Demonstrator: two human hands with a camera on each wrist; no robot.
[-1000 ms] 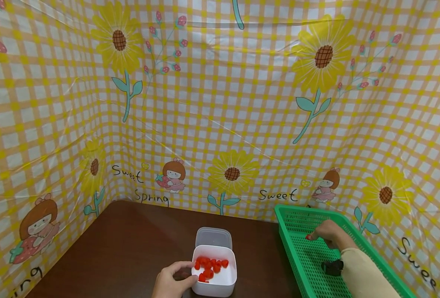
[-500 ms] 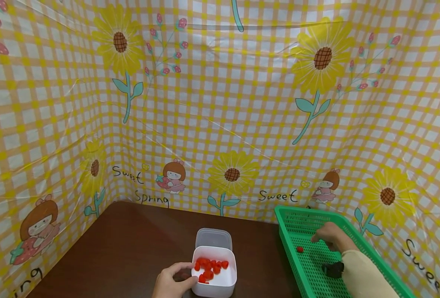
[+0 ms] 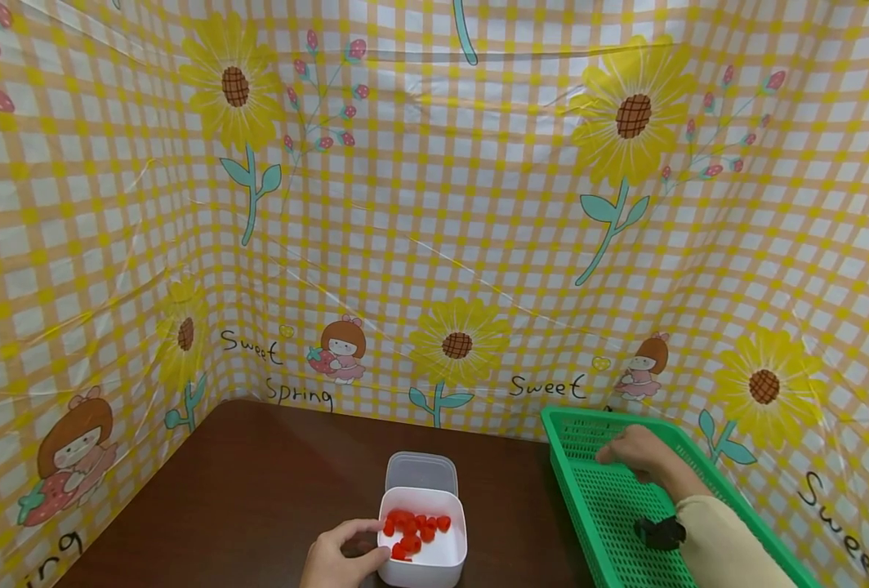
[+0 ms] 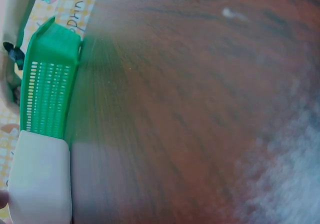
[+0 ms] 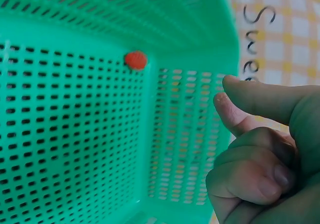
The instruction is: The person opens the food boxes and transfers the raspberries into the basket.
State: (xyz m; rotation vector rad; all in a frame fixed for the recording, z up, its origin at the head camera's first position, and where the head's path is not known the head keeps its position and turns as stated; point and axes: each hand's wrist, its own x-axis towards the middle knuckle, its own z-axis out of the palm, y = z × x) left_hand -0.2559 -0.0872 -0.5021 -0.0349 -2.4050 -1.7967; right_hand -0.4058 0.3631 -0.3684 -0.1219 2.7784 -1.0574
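A white plastic box [image 3: 452, 551] stands at the front middle of the table and holds several small red raspberry-like pieces [image 3: 410, 531]. My left hand [image 3: 339, 551] grips its left side with fingers and thumb. Over the far part of a green slotted basket [image 3: 568, 490] is my right hand [image 3: 636, 453]. Its thumb and index finger reach forward with a gap between their tips and nothing held; the other fingers are curled. One red piece [image 5: 136, 60] lies in a corner of the basket in the right wrist view; I cannot make it out in the head view.
A clear lid [image 3: 421, 474] lies behind the white box. Patterned cloth [image 3: 405, 245] encloses the back and sides of the dark table [image 3: 280, 474]. A black strap-like device [image 3: 658, 532] is at my right wrist, above the basket.
My right hand has let go of a red piece, which dropped into the basket and moved from where it was half a second ago. That hand has risen slightly leftward. The left hand stays put.
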